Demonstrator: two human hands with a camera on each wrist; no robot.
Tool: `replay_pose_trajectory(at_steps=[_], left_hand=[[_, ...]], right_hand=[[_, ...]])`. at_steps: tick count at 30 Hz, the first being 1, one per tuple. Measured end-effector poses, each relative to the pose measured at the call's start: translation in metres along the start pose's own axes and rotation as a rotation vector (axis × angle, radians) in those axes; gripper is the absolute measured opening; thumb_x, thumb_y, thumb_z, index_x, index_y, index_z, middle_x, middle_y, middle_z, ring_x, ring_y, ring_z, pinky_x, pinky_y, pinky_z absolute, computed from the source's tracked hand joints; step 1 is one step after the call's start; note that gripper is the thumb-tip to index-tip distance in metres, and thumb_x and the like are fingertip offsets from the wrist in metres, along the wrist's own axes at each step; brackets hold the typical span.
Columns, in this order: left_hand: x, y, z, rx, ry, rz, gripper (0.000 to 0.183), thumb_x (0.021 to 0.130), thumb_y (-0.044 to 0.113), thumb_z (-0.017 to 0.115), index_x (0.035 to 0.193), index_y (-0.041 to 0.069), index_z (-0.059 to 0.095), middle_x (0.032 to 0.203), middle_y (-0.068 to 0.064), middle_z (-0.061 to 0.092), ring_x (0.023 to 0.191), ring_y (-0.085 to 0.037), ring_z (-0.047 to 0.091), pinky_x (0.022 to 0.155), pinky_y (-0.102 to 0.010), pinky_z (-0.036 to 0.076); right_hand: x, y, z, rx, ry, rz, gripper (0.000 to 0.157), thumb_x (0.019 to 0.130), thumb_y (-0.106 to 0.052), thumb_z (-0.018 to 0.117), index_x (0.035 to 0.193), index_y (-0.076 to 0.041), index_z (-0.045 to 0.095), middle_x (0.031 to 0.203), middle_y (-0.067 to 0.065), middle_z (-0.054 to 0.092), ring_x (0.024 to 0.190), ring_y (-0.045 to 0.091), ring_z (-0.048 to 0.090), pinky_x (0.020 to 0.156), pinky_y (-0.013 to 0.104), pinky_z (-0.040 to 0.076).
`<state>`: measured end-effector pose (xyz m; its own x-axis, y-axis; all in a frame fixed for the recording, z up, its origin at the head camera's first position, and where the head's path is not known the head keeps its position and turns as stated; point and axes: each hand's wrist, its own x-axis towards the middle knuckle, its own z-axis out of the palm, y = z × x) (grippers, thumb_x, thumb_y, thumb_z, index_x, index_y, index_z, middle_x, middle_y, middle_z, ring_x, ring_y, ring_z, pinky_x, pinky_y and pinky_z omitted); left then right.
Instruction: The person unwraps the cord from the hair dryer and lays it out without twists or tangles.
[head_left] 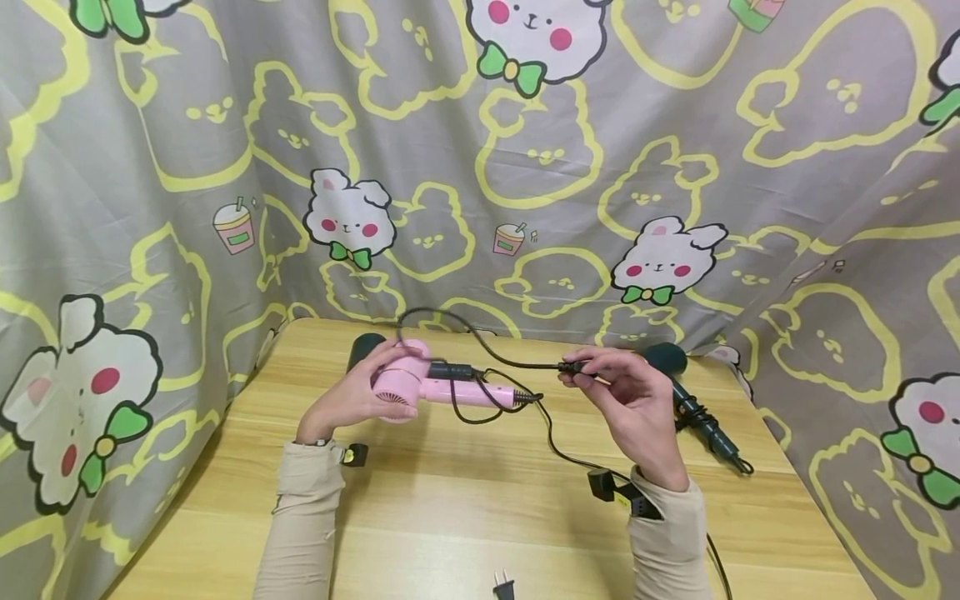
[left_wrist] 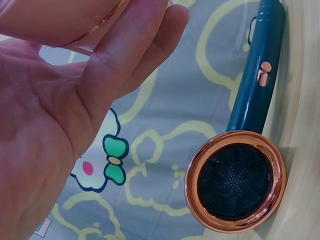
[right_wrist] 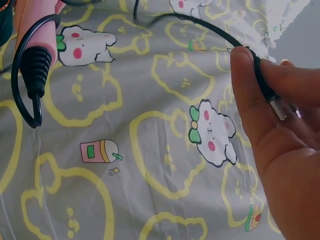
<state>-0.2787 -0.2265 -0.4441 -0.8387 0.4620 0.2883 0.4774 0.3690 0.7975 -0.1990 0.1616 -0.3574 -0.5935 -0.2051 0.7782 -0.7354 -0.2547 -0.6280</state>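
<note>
A pink hair dryer (head_left: 396, 385) is held by its head in my left hand (head_left: 348, 402), with its handle pointing right. In the left wrist view, part of its rounded pink shell (left_wrist: 55, 22) with a copper-coloured line shows above the palm. My right hand (head_left: 637, 408) pinches the plug (head_left: 573, 367) of a black cord (head_left: 491, 343) between thumb and fingers. Metal prongs (right_wrist: 278, 109) point toward the palm in the right wrist view. That cord arches left toward the pink dryer. Other black loops hang around its handle (right_wrist: 36, 30).
Behind the pink dryer lies a dark green hair dryer (left_wrist: 252, 95) with a copper rim. Another green dryer (head_left: 697, 417), cord wound round its handle, lies at the right. A two-pin plug (head_left: 504, 590) sits at the table's (head_left: 435, 517) near edge. Patterned cloth (head_left: 420, 125) surrounds the table.
</note>
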Motion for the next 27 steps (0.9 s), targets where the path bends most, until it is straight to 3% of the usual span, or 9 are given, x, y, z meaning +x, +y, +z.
replay_pose_trajectory(at_steps=[3, 7, 13, 17, 23, 27], left_hand=[[0.0003, -0.0007, -0.0001, 0.014, 0.009, 0.014, 0.092, 0.07, 0.029, 0.098, 0.149, 0.027, 0.052, 0.161, -0.003, 0.041, 0.139, -0.028, 0.045, 0.107, -0.05, 0.043], [0.0007, -0.0002, -0.0007, -0.002, 0.006, 0.023, 0.09, 0.068, 0.026, 0.098, 0.147, 0.026, 0.055, 0.163, -0.005, 0.038, 0.136, -0.028, 0.044, 0.099, -0.047, 0.046], [-0.0019, 0.0024, -0.0023, -0.01, 0.004, -0.021, 0.089, 0.069, 0.028, 0.098, 0.147, 0.03, 0.054, 0.165, -0.003, 0.034, 0.137, -0.03, 0.042, 0.097, -0.047, 0.045], [-0.0027, 0.0023, -0.0025, 0.001, 0.006, -0.031, 0.09, 0.07, 0.029, 0.097, 0.148, 0.03, 0.054, 0.166, -0.003, 0.033, 0.138, -0.032, 0.041, 0.097, -0.046, 0.045], [-0.0033, 0.0024, -0.0033, -0.012, 0.012, -0.044, 0.09, 0.069, 0.028, 0.098, 0.148, 0.031, 0.054, 0.167, -0.004, 0.031, 0.138, -0.033, 0.041, 0.098, -0.047, 0.045], [-0.0032, 0.0013, -0.004, -0.021, 0.014, -0.042, 0.09, 0.069, 0.027, 0.098, 0.147, 0.031, 0.054, 0.167, -0.004, 0.032, 0.137, -0.032, 0.042, 0.099, -0.047, 0.044]], right_hand=[[-0.0001, -0.0021, 0.0006, 0.009, -0.019, 0.009, 0.021, 0.087, 0.032, 0.053, 0.103, 0.02, 0.059, 0.117, 0.025, 0.07, 0.101, 0.028, 0.076, 0.088, 0.039, 0.062], [-0.0009, -0.0046, 0.0014, 0.023, -0.039, 0.049, 0.023, 0.086, 0.033, 0.053, 0.103, 0.018, 0.061, 0.118, 0.023, 0.071, 0.101, 0.028, 0.077, 0.087, 0.038, 0.062], [-0.0024, -0.0088, 0.0025, 0.006, -0.08, 0.15, 0.024, 0.087, 0.029, 0.058, 0.105, 0.014, 0.064, 0.119, 0.021, 0.071, 0.101, 0.025, 0.077, 0.087, 0.037, 0.062], [-0.0034, -0.0103, 0.0027, -0.053, -0.093, 0.232, 0.022, 0.089, 0.022, 0.063, 0.106, 0.009, 0.067, 0.117, 0.018, 0.073, 0.098, 0.024, 0.077, 0.085, 0.036, 0.063], [-0.0045, -0.0095, 0.0008, -0.193, -0.03, 0.331, 0.013, 0.094, 0.01, 0.067, 0.105, 0.006, 0.073, 0.104, 0.006, 0.078, 0.083, 0.019, 0.077, 0.08, 0.035, 0.063], [-0.0048, -0.0081, -0.0013, -0.246, -0.031, 0.376, 0.019, 0.094, 0.006, 0.069, 0.113, 0.006, 0.071, 0.101, 0.002, 0.078, 0.081, 0.018, 0.077, 0.078, 0.035, 0.064]])
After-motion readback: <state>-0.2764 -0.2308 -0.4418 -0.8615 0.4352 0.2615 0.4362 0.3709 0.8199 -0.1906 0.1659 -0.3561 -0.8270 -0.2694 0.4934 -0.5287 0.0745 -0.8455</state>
